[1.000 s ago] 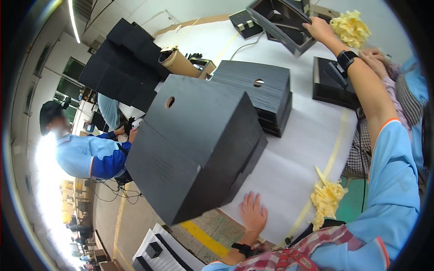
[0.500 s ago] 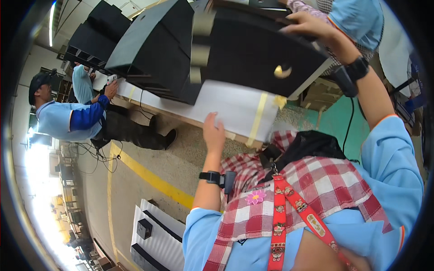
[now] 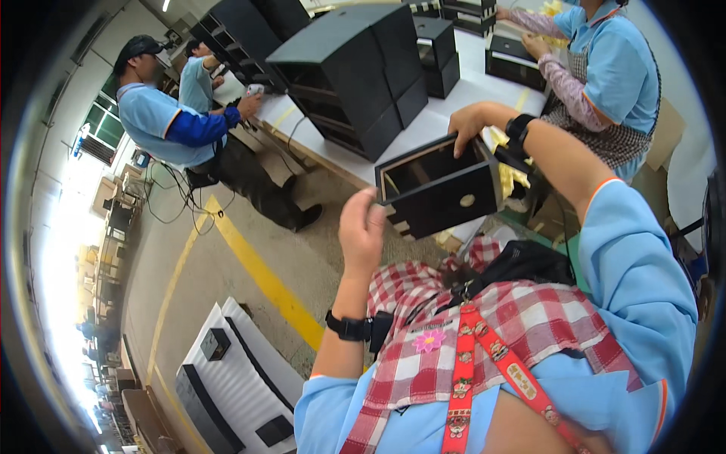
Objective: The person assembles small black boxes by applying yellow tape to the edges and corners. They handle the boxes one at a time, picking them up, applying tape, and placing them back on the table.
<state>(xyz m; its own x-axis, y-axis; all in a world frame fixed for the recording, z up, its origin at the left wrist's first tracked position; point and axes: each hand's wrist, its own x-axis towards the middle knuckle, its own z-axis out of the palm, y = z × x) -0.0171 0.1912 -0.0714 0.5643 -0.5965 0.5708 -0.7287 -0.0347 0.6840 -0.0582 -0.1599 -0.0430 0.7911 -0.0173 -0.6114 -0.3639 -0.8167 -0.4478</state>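
Note:
A black box-shaped cabinet [image 3: 446, 203], its open side tilted upward, is held over the near end of the table. Its long side has a small round pale mark or hole, and light tape pieces sit at its lower left corner. My right hand [image 3: 475, 127] grips the cabinet's far right rim, fingers hooked over the edge into the opening. At the left end, my left hand [image 3: 360, 231] is against the corner, its thumb raised and the other fingertips partly hidden.
Stacked black cabinets [image 3: 359, 72] stand on the white-covered table [image 3: 473, 91]. Across it at right, a co-worker [image 3: 616, 76] handles another cabinet [image 3: 516, 62]; two more people [image 3: 170, 113] work at left. Black parts lie on a foam sheet [image 3: 246, 378] on the floor.
The cabinet has tipped and come lower and away from my head, so its open side now shows. My left hand has risen slightly to its left end; my right hand has moved left and down.

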